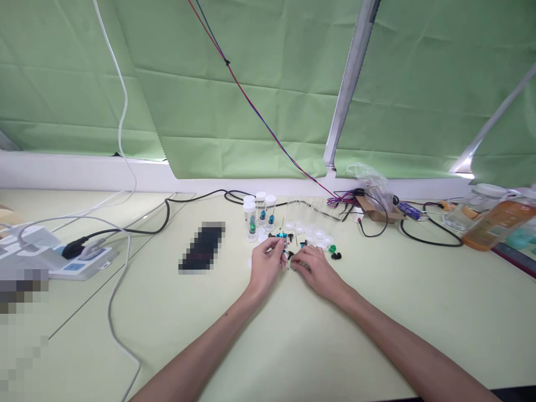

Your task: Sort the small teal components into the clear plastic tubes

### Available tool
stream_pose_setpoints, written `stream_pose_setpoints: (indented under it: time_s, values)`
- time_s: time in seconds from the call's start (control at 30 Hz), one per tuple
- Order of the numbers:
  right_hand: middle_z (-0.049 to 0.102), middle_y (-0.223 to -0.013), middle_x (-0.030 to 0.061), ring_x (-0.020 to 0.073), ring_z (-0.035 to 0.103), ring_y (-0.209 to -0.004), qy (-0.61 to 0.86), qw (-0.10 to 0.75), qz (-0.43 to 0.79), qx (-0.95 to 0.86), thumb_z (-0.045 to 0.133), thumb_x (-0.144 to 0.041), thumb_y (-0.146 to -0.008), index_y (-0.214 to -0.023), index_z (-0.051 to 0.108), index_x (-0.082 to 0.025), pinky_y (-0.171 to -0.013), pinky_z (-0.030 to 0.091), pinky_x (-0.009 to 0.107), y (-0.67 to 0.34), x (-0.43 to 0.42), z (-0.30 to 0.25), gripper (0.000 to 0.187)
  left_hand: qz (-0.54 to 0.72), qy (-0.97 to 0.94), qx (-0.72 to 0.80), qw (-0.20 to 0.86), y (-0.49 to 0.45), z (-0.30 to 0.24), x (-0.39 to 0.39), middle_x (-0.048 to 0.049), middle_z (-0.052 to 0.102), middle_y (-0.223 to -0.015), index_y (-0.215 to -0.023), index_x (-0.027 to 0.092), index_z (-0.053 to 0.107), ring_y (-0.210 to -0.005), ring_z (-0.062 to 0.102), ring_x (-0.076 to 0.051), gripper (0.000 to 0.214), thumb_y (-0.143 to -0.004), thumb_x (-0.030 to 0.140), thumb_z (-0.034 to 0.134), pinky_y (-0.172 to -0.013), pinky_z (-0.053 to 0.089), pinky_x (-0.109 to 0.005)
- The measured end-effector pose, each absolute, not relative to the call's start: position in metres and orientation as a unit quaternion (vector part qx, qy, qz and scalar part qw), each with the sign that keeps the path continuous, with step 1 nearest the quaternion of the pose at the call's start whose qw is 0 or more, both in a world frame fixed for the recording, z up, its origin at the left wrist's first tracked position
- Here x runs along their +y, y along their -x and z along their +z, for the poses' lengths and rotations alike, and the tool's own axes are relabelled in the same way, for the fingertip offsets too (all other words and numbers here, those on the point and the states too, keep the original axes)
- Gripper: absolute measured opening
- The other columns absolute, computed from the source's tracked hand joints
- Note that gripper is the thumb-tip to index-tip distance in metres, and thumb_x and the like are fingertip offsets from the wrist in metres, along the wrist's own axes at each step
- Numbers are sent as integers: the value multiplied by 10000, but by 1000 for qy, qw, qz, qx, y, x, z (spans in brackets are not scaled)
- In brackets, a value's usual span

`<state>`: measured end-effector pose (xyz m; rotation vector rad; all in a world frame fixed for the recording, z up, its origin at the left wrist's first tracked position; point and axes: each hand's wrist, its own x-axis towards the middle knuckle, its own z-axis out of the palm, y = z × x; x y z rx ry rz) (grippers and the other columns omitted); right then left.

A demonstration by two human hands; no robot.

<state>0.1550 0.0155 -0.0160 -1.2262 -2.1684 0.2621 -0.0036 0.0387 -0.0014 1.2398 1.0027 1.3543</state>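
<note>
Directions run from the gap between the two hands, with twelve o'clock pointing away from the person.

The left hand lies at nine, its thumb and forefinger brought close together; whether anything is pinched between them I cannot tell. The right hand lies at three, fingers curled down toward the tabletop and the thumb near the forefinger, leaving little gap; the fingertips hide whatever they may have hold of. A small black part sits between the hands, near the fingertips of both. Small blue parts lie just beyond the left fingers, toward eleven.

Also at eleven, farther out, stands a cluster of clear tubes with white caps, upright, with green or blue pieces inside. See-through tubes stand between twelve and one, and loose white caps lie at two. A green part and black pieces rest just past the right hand at three.

Well apart at nine are a dark, pixelated rectangle and, beyond it, a white power strip. A cardboard box stands at two; an orange bottle leans near three.
</note>
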Motion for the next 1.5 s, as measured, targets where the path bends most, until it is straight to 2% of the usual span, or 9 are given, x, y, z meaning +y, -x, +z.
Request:
stream_pose_setpoints:
  time_s: [0.13,1.0,1.23,1.5]
  values:
    - [615,-928,50,198,545,-918,471,300,97,-824,511,-193,-958,-982,653,-210,-827,364,361,-151,15,-19,145,554,-518,419,499,4,-1,37,14,562,-570,-832,137,661,-442,491,-90,325,-766,456,670,-453,388,-222]
    - [605,-872,46,212,536,-885,476,291,81,-826,517,-155,-945,-844,577,-187,-791,363,349,-146,17,-18,123,540,-542,416,491,3,-5,37,17,550,-547,-843,143,650,-433,482,-93,293,-806,433,634,-460,388,-222]
    - [601,-888,38,201,532,-874,481,326,94,-808,476,-159,-958,-846,530,-194,-790,366,344,-150,18,-16,128,542,-532,418,499,2,-2,37,14,559,-555,-836,138,654,-436,493,-93,303,-797,438,640,-452,404,-219]
    - [581,-852,31,195,519,-832,488,416,115,-759,439,-229,-975,-860,506,-206,-787,387,335,-153,18,-12,135,529,-526,406,528,1,0,35,-13,599,-640,-832,130,658,-466,538,-105,348,-770,472,662,-470,458,-236]
